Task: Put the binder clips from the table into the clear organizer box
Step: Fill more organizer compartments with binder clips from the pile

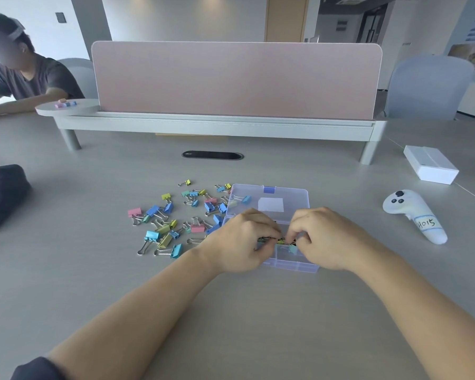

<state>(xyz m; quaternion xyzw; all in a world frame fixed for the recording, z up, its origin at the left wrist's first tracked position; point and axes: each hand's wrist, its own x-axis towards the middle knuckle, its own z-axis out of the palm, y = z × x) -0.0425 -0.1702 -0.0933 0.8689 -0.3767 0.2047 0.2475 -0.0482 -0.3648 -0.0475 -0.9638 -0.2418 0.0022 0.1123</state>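
Note:
The clear organizer box [295, 266] lies open on the grey table, its lid [270, 200] folded back flat. Several pastel binder clips [165, 229] are scattered on the table just left of the box. My left hand [242, 241] and my right hand [327, 237] meet over the box's compartments, fingers curled. Between their fingertips they pinch yellow and teal binder clips [285, 244]. The hands hide most of the box's inside. A blue clip [246, 199] shows through the lid.
A white controller [412, 213] with a handwritten label lies right of the box, and a white carton [431, 167] behind it. A dark bag [2, 194] sits at the left edge. A pink desk divider [236, 80] stands behind; another person sits far left.

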